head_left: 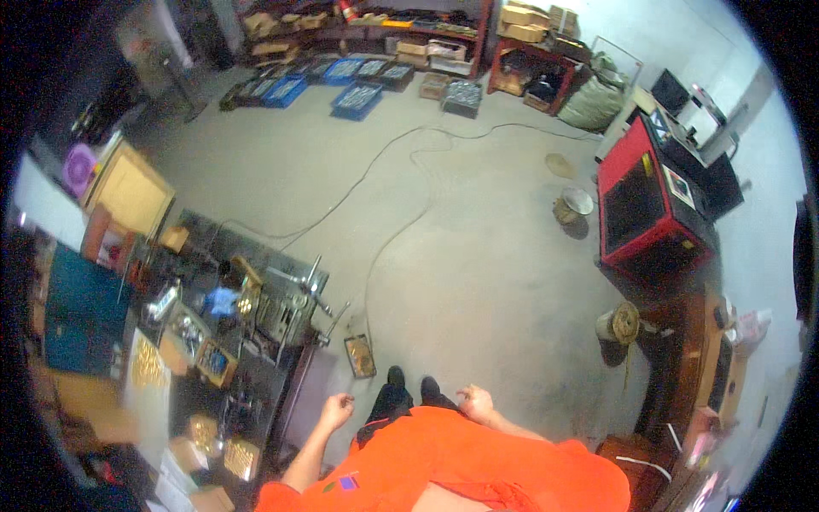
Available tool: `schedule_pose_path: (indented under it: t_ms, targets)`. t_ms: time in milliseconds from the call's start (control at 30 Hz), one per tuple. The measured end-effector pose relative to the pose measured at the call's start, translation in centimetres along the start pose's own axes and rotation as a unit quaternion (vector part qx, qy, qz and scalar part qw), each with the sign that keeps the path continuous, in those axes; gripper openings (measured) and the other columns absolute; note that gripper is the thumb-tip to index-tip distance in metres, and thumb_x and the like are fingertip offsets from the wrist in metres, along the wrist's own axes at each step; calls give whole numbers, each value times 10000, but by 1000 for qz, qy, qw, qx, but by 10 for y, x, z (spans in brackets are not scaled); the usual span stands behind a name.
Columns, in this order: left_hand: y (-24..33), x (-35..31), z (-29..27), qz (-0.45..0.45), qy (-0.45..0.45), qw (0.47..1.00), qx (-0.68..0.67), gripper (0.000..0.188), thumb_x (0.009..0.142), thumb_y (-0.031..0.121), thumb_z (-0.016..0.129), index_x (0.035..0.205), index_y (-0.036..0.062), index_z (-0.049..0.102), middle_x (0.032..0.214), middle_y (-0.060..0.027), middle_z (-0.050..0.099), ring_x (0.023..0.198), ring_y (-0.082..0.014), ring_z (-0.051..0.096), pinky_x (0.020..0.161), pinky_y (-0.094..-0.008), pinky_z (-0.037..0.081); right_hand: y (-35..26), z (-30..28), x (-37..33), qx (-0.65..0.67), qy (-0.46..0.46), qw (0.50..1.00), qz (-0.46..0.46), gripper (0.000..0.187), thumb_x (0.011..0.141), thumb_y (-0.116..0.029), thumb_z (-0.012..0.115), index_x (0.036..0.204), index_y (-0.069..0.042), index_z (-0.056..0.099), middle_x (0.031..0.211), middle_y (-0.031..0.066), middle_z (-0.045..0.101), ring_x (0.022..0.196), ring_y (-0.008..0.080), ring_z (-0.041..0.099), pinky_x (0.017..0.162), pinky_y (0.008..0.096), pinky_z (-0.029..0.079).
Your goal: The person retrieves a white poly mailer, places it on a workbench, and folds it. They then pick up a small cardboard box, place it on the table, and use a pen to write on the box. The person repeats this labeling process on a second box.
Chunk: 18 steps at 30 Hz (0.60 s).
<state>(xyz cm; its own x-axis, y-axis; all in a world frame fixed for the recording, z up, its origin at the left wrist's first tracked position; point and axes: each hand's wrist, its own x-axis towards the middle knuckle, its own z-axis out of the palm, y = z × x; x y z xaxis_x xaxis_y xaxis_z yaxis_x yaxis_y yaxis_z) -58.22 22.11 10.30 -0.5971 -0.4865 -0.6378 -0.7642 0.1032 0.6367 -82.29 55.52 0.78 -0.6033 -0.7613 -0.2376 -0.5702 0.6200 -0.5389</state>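
My left hand hangs beside my body, its fingers curled together, close to the right edge of the dark workbench. A small dark spot shows at its fingertips; I cannot make out whether it is a held thing. On the other side, my right hand hangs over the floor with fingers loosely bent inward. Whatever it may hold is hidden. Nearest to my left hand, a shallow tray with brownish contents lies on the floor by my shoes. A hand press with long metal levers stands on the bench.
Boxes of brass-coloured parts crowd the bench at left. Blue crates line the far floor before shelves. A cable crosses the floor. At right stand a red-framed cabinet, a bucket and a round spool-like container.
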Motion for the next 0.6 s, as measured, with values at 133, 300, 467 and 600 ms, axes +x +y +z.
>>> schedule_pose_path:
  t_ms: [133,300,467,600]
  targets:
    - [41,50,1,77,-32,995,60,280,758,140,565,1003,28,637,863,-150,666,816,-267,647,746,-351,497,-9,-14,1,32,-62,992,107,301,706,-336,601,964,-196,667,908,68,603,924,264,566,788,374,472]
    - [127,118,7,251,-127,924,259,342,755,212,573,1058,60,617,875,-125,666,823,-276,641,725,-393,503,8,-32,26,12,-86,990,113,337,728,-374,571,999,-199,670,986,62,636,940,266,586,795,381,479]
    - [200,158,-9,312,-143,884,318,353,758,245,564,1076,101,614,856,-109,670,822,-285,641,725,-408,509,-32,-79,57,168,-59,919,353,400,754,-440,512,969,-146,676,1021,101,649,960,290,604,813,390,479]
    - [258,176,-25,315,-209,848,371,369,747,213,570,1097,100,602,909,-153,651,895,-327,609,769,-438,490,-49,-128,81,164,-34,929,331,398,742,-448,512,954,-159,685,1018,93,650,955,280,606,819,387,473]
